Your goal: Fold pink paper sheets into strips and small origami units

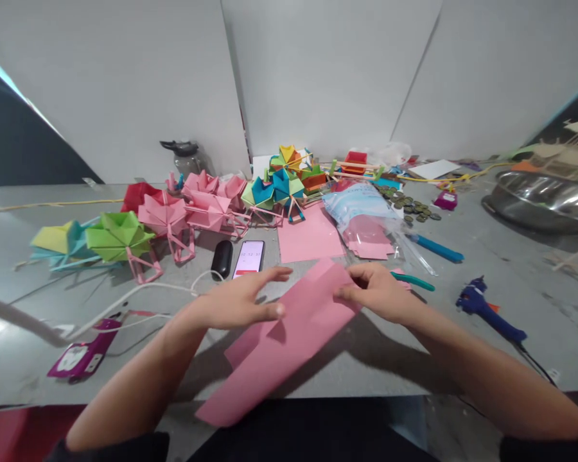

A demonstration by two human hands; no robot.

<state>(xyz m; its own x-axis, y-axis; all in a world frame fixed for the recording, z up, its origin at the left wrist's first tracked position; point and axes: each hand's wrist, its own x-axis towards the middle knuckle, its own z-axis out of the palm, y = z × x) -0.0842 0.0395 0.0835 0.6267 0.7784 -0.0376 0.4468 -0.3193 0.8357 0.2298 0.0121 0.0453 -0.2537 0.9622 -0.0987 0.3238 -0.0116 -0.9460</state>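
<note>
A folded sheet of pink paper (pixel 298 327) lies slanted between my hands, its lower end reaching past the table's front edge. My right hand (pixel 378 292) pinches its upper right edge between thumb and fingers. On the other side, my left hand (pixel 243 298) has its fingers stretched out and apart, with the thumb close to the paper; whether it touches cannot be made out. Behind the fold, a flat pink sheet (pixel 311 234) rests on the table. A phone (pixel 249 258) and a black case (pixel 222 260) lie just beyond my left hand.
Folded-paper models in pink (pixel 164 215), green (pixel 118 236) and other colours line the back left. To the right are a plastic bag (pixel 359 212), a blue cutter (pixel 438 248), a blue glue gun (pixel 491 311) and a steel bowl (pixel 549 202). A purple power strip (pixel 84 353) sits left.
</note>
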